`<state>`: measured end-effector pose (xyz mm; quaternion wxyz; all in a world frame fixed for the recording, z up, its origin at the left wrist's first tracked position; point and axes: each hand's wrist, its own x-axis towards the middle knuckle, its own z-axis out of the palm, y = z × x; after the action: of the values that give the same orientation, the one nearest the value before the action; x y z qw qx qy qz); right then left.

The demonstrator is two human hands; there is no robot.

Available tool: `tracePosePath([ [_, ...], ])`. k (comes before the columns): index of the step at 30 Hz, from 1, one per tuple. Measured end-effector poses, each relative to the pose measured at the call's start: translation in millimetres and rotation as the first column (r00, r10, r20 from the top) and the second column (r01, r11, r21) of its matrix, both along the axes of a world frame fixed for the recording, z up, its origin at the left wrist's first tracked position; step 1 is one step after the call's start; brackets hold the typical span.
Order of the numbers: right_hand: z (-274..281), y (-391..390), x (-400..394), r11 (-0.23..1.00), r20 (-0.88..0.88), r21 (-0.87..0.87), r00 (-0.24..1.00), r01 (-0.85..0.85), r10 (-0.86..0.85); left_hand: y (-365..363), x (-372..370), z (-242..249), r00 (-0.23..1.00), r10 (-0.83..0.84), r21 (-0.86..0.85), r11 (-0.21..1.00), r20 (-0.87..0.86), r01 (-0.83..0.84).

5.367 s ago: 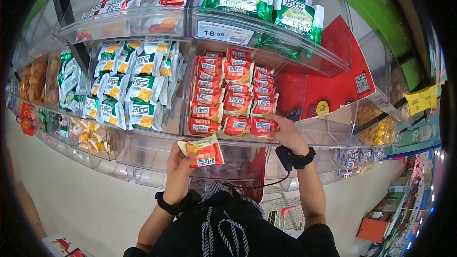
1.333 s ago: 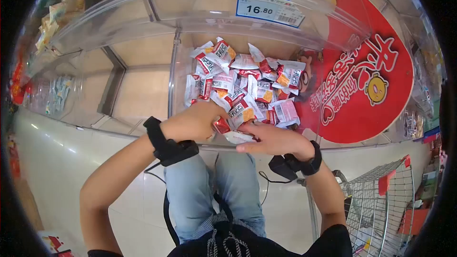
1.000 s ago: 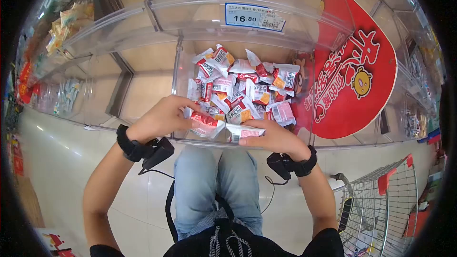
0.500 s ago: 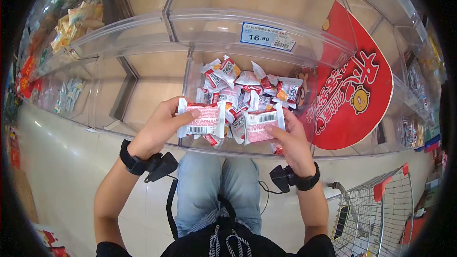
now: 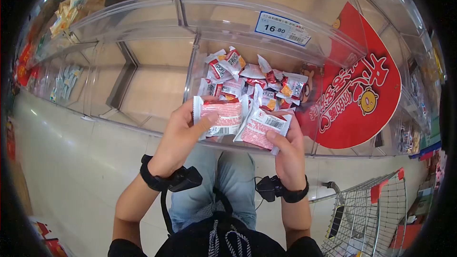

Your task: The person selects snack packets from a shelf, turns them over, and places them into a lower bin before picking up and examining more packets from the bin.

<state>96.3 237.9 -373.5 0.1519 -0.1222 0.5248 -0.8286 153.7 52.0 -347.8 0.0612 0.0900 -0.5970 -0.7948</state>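
Observation:
My left hand (image 5: 185, 126) is closed on a white and pink wrapped snack packet (image 5: 223, 114), thumb across its printed back with the barcode along the lower edge. In my right hand (image 5: 289, 140) is a second packet of the same kind (image 5: 259, 133), tilted, its barcode near the upper right. The two packets come together at their inner edges, over the front of a clear plastic bin (image 5: 190, 71). Behind them, a pile of red and white wrapped snack packets (image 5: 252, 74) lies in that bin, partly hidden by what I hold.
A blue price tag (image 5: 282, 28) reading 16.80 sits on the clear divider above the pile. To the right stands a red sign (image 5: 362, 85) with white lettering. A wire shopping cart (image 5: 366, 214) is at lower right. Yellowish packets (image 5: 78, 9) fill a bin at upper left.
Both hands have drawn closer together, so the packets now meet. The right packet has tilted clockwise, and my left hand has shifted rightward in view.

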Motion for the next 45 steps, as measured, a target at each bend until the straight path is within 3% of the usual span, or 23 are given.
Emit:
tracePosePath([
  [3,1.2,-1.3,4.9,0.995,0.006,-0.003,0.995,0.098,-0.098,-1.2,5.5,-4.0,0.989,0.042,-0.106,0.993,-0.142,-0.057],
  [5,3.7,-1.7,8.5,0.989,0.041,-0.003,0.989,0.145,-0.144,-11.2,4.5,-16.5,0.904,-0.073,-0.401,0.909,-0.421,-0.113],
  [9,3.9,-9.7,18.6,0.990,0.050,-0.024,0.989,0.138,-0.137,0.6,4.7,-16.7,0.809,0.035,-0.426,0.836,-0.587,-0.345],
  [13,11.2,-13.7,28.1,0.980,0.109,-0.153,0.988,0.127,-0.111,12.4,10.6,-17.3,0.854,-0.008,-0.384,0.896,-0.520,-0.225],
  [14,11.0,-13.8,28.8,0.980,0.108,-0.153,0.988,0.130,-0.114,6.7,10.4,-22.2,0.848,-0.076,-0.463,0.862,-0.524,-0.208],
  [15,10.0,-13.8,29.1,0.980,0.058,-0.148,0.990,0.135,-0.127,5.7,10.9,-23.4,0.848,-0.078,-0.462,0.862,-0.524,-0.206],
  [17,4.6,-13.4,27.5,0.980,0.006,-0.144,0.990,0.139,-0.139,4.7,11.6,-24.3,0.831,-0.146,-0.328,0.944,-0.536,-0.046],
  [19,-4.7,-11.3,24.8,0.981,-0.218,0.004,0.958,0.193,-0.188,7.5,12.7,-21.1,0.846,-0.123,-0.284,0.958,-0.519,-0.035],
  [24,2.9,-13.4,28.1,0.982,-0.160,0.001,0.970,0.188,-0.186,14.0,14.2,-17.3,0.888,-0.060,-0.153,0.988,-0.456,-0.011],
  [26,5.7,-14.5,29.4,0.984,-0.118,-0.011,0.976,0.180,-0.180,12.6,18.9,-10.1,0.939,-0.120,-0.071,0.992,-0.323,0.103],
  [38,4.5,-14.7,28.1,0.981,-0.123,0.004,0.974,0.191,-0.190,11.8,21.8,0.7,0.935,-0.121,-0.156,0.985,-0.333,0.072],
  [40,8.4,-17.2,29.6,0.914,-0.216,0.049,0.898,0.403,-0.384,9.2,19.8,-2.0,0.936,-0.092,-0.207,0.978,-0.339,0.021],
  [41,3.0,-16.8,29.7,0.912,-0.218,0.050,0.896,0.407,-0.388,9.0,18.2,-4.0,0.935,-0.062,-0.256,0.966,-0.349,-0.032],
  [42,-3.5,-17.2,29.9,0.768,-0.588,0.184,0.695,0.613,-0.414,11.5,17.8,-6.0,0.934,-0.067,-0.255,0.967,-0.350,-0.026],
  [43,-6.1,-18.0,30.7,0.557,-0.868,0.204,0.412,0.805,-0.279,15.8,18.5,-8.5,0.959,-0.028,-0.216,0.976,-0.283,-0.035],
  [45,-4.0,-24.7,35.6,0.589,-0.852,0.244,0.461,0.770,-0.249,24.6,15.6,-12.6,0.978,0.003,-0.177,0.983,-0.211,-0.041],
])
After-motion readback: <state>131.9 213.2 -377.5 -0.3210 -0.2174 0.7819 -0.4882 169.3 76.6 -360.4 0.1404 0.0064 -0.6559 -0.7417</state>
